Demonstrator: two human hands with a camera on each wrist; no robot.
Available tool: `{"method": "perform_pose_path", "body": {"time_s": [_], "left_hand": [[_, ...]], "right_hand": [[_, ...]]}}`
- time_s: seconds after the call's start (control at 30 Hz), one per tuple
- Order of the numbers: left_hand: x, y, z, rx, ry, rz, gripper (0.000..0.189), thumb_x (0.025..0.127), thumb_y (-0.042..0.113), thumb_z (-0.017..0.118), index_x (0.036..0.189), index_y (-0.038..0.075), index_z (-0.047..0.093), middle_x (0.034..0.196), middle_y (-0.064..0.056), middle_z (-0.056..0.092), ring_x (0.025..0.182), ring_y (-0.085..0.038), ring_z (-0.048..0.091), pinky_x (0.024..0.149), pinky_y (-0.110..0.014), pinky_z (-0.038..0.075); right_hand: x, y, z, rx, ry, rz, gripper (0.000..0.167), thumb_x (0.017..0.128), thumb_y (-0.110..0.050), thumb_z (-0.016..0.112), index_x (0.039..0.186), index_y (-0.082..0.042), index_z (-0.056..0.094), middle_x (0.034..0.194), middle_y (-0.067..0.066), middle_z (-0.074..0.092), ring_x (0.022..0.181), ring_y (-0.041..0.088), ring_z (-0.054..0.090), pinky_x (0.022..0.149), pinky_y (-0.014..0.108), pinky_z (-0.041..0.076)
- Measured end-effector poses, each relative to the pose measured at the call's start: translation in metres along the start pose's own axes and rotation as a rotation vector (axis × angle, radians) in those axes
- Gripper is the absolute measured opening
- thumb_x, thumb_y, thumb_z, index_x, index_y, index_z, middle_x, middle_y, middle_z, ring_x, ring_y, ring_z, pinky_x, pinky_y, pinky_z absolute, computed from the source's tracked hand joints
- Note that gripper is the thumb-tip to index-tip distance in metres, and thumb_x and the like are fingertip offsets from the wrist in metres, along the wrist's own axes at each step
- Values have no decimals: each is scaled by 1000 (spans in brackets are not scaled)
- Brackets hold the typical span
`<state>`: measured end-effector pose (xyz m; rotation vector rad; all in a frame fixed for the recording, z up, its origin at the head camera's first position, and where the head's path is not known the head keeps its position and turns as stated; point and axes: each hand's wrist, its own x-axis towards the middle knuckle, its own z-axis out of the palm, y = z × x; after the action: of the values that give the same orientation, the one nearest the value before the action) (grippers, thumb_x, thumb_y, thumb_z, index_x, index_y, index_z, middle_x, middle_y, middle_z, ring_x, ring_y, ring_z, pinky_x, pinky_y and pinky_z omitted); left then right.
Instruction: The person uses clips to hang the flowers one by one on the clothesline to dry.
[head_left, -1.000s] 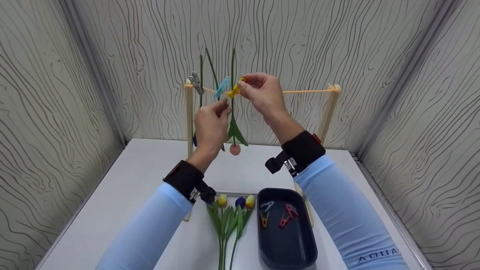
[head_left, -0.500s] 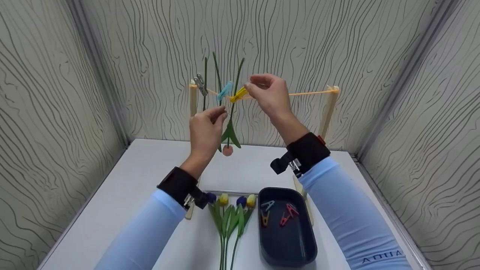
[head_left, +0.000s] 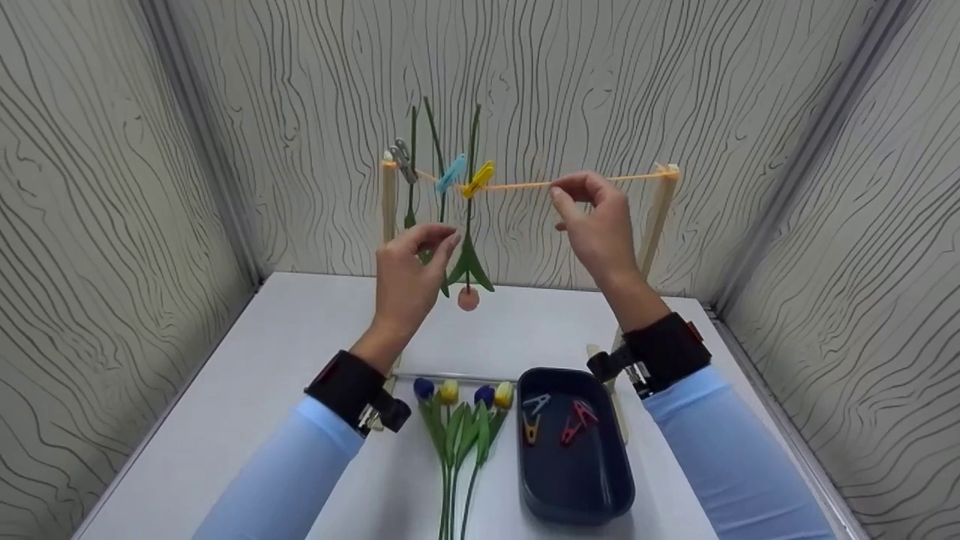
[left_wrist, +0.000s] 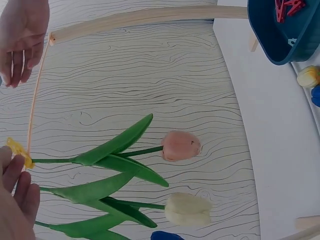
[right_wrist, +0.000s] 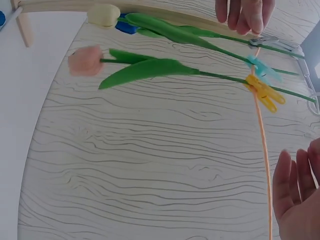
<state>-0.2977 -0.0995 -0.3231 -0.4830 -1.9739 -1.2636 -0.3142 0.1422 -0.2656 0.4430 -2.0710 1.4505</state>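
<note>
We see a cord [head_left: 517, 185] strung between a left post [head_left: 389, 201] and a right post [head_left: 658, 217], with three tulips clipped along its left part, heads down and stem ends up. The rightmost, a pink tulip [head_left: 469, 299], is held by a yellow clip [head_left: 479, 180]; just left of it a light blue clip [head_left: 451, 174] holds a cream tulip [left_wrist: 188, 209], and nearest the left post a grey clip [head_left: 403, 161] holds a blue tulip [right_wrist: 128, 26].

We find the left hand [head_left: 409, 277] below the clips, fingers loosely bent with the thumb close to the fingertips, gripping nothing. The right hand [head_left: 600, 229] is well to the right of the yellow clip, its fingers relaxed and free beside the cord; we cannot tell whether they touch it.

On the near part of the white table [head_left: 315, 337] we see four tulips [head_left: 454, 439], two blue and two yellow, heads pointing far. Just right of them is a dark bin [head_left: 577, 480] holding two red clips [head_left: 577, 422], a pale clip [head_left: 536, 405] and an orange clip [head_left: 531, 430].
</note>
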Motion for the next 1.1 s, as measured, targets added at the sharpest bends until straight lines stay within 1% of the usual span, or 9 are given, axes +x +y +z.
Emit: {"method": "perform_pose_path", "body": {"time_s": [0.13, 0.27, 0.37, 0.47, 0.6, 0.73, 0.9, 1.0, 1.1], "left_hand": [[-7, -5, -1, 38, 16, 79, 16, 104, 16, 75, 115, 5, 81, 107, -11, 82, 103, -25, 77, 94, -42, 65], [-17, -12, -1, 87, 31, 171, 15, 104, 16, 75, 114, 6, 81, 106, -10, 82, 104, -24, 76, 92, -41, 65], [-32, -22, 4, 119, 12, 228, 14, 104, 15, 75, 113, 7, 81, 106, -7, 83, 105, -23, 76, 92, -40, 65], [-55, -34, 13, 138, -44, 255, 13, 102, 12, 76, 113, 8, 82, 107, -6, 83, 105, -22, 77, 93, -40, 65], [-82, -47, 24, 128, -140, 233, 14, 101, 10, 77, 114, 7, 82, 109, -5, 84, 105, -22, 78, 94, -41, 66], [-102, -57, 32, 130, -211, 167, 17, 101, 9, 77, 117, 8, 81, 113, -5, 84, 108, -22, 78, 97, -42, 65], [-120, -67, 35, 145, -271, 70, 19, 101, 11, 77, 120, 9, 81, 117, -6, 84, 112, -22, 78, 100, -42, 65], [-132, -70, 37, 145, -296, 20, 19, 102, 11, 77, 120, 10, 80, 117, -5, 83, 112, -21, 78, 99, -41, 65], [-147, -70, 41, 135, -328, 0, 19, 102, 10, 76, 121, 10, 80, 118, -5, 83, 112, -20, 78, 98, -39, 66]], "right_hand": [[-19, 18, -12, -85, -24, -14, 19, 109, -14, 64, 123, -3, 72, 114, 7, 70, 104, 10, 64, 77, 17, 60], [-37, 42, -14, -128, -39, 1, 17, 108, -14, 66, 120, -4, 74, 114, 11, 73, 98, 10, 66, 77, 14, 56], [-53, 63, -10, -142, -51, 35, 16, 106, -14, 69, 117, -5, 75, 114, 12, 75, 94, 10, 68, 78, 13, 56], [-69, 87, -5, -175, -67, 50, 13, 104, -12, 73, 113, -4, 78, 111, 12, 78, 96, 10, 70, 80, 12, 56], [-90, 122, 5, -257, -114, 23, 6, 99, -6, 76, 105, -5, 78, 103, 10, 79, 97, 18, 72, 79, 18, 58], [-111, 150, 17, -385, -191, 42, 4, 96, -4, 78, 97, -8, 77, 96, 8, 78, 92, 21, 73, 80, 32, 62], [-134, 165, 37, -528, -329, 243, 9, 97, -15, 80, 90, -10, 77, 88, 7, 77, 81, 19, 70, 77, 40, 60], [-144, 175, 52, -602, -422, 359, 19, 97, -23, 80, 89, -6, 75, 84, 8, 75, 72, 20, 66, 67, 38, 57], [-153, 188, 63, -681, -516, 457, 29, 97, -28, 79, 97, -1, 72, 85, 13, 72, 65, 22, 64, 59, 36, 53]]}}
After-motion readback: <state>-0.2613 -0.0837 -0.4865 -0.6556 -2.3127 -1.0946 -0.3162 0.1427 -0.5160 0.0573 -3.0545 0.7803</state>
